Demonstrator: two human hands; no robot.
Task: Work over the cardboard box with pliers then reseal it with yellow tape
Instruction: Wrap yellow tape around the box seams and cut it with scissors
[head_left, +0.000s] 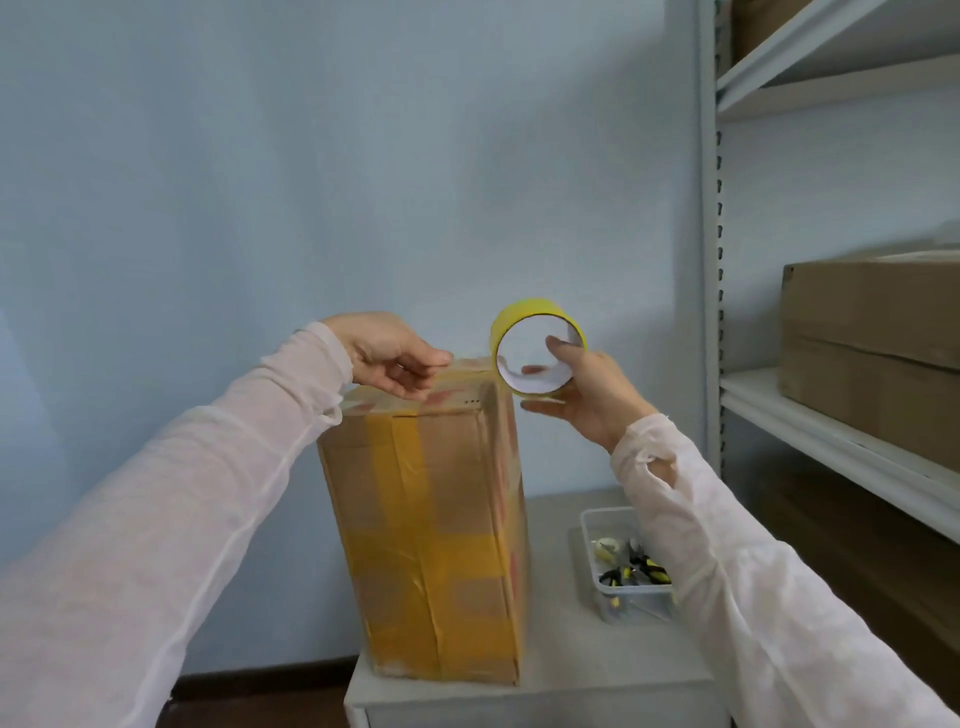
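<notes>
A tall cardboard box (431, 530) stands upright on a small grey cabinet (571, 670), with several yellow tape bands across its front. My left hand (389, 358) rests on the box's top edge, fingertips pressing there. My right hand (582, 389) grips a yellow tape roll (524, 317) just right of the box's top corner, with the thumb inside the white core and fingers under the rim. Pliers with black and yellow handles (636, 569) lie in a clear plastic tray (589, 530) on the cabinet, right of the box.
A grey metal shelf unit (831, 431) stands at the right, with large cardboard boxes (872, 332) on its middle shelf. A pale blue wall (311, 156) is close behind the box. The tray also holds a pale tape roll (608, 545).
</notes>
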